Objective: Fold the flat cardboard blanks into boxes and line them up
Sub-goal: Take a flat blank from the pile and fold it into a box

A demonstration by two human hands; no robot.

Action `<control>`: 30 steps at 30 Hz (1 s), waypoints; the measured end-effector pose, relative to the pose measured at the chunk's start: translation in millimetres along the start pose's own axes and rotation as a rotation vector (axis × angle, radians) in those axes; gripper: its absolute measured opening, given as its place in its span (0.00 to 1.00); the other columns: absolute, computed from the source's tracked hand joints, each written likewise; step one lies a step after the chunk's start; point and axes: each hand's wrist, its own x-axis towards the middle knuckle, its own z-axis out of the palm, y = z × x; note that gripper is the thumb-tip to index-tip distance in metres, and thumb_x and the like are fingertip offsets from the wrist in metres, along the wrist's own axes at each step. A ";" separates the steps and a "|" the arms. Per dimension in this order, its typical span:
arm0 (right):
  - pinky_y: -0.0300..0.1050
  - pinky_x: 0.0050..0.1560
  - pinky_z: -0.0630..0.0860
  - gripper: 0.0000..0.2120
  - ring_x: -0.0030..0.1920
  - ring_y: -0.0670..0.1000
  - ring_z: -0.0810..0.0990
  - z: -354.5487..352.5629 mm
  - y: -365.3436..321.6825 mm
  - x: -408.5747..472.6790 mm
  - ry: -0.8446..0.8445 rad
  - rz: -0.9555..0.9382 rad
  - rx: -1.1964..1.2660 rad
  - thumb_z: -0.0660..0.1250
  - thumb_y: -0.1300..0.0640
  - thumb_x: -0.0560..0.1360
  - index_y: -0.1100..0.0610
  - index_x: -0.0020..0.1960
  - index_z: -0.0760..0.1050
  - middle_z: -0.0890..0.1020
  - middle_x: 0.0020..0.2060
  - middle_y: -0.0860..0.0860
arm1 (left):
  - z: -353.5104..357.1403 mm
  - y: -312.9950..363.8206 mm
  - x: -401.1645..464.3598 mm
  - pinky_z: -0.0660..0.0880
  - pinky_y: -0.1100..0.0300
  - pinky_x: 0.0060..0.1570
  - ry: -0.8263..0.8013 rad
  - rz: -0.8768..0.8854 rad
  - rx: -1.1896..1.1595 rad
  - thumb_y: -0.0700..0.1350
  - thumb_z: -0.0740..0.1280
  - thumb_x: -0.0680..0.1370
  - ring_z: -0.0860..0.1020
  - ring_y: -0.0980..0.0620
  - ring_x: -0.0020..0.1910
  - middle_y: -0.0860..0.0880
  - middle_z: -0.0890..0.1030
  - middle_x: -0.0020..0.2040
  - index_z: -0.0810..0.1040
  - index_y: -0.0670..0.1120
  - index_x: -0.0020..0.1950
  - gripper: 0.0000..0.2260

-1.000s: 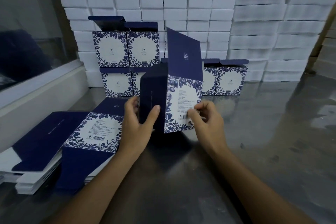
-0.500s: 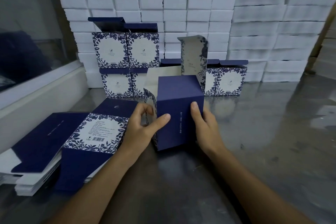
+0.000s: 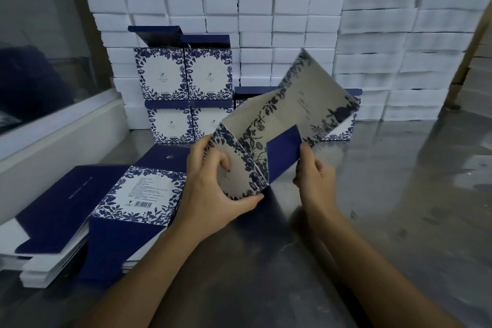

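Glossy steel table (image 3: 399,194); both hands' fingers (image 3: 253,198) pinch half-folded matte floral cardboard blank (image 3: 292,114).

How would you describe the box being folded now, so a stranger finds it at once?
Start at the wall of white foam blocks, then come forward to the steel table. The half-folded blue floral cardboard box is the only one held in the air, between left hand and right hand.

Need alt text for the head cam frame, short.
Two bare hands, left hand and right hand, hold a half-folded blue floral box above a metal table. Flat blanks lie left; finished boxes stand before white foam blocks.
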 end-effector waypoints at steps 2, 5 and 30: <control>0.47 0.34 0.64 0.26 0.26 0.47 0.64 0.0 -0.5 0.4 -0.028 0.060 0.036 0.60 0.44 0.83 0.57 0.31 0.62 0.66 0.25 0.49 | -0.5 0.6 -0.7 0.57 0.76 0.64 -0.016 0.067 0.034 0.58 0.79 0.58 0.62 0.51 0.73 0.46 0.64 0.71 0.67 0.48 0.46 0.28; 0.47 0.33 0.63 0.23 0.28 0.50 0.65 -0.7 2.8 0.9 -0.035 0.096 -0.016 0.60 0.49 0.83 0.58 0.32 0.65 0.67 0.26 0.52 | -0.8 0.1 0.3 0.59 0.71 0.65 -0.027 0.113 0.091 0.57 0.80 0.59 0.61 0.49 0.74 0.46 0.64 0.71 0.67 0.47 0.45 0.28; 0.39 0.26 0.66 0.30 0.23 0.48 0.66 10.5 -7.6 -14.3 -0.394 0.186 0.009 0.65 0.45 0.80 0.52 0.21 0.69 0.70 0.21 0.50 | 0.3 -3.6 -0.8 0.74 0.38 0.56 0.092 0.081 0.328 0.65 0.75 0.60 0.67 0.39 0.69 0.40 0.65 0.71 0.69 0.45 0.50 0.32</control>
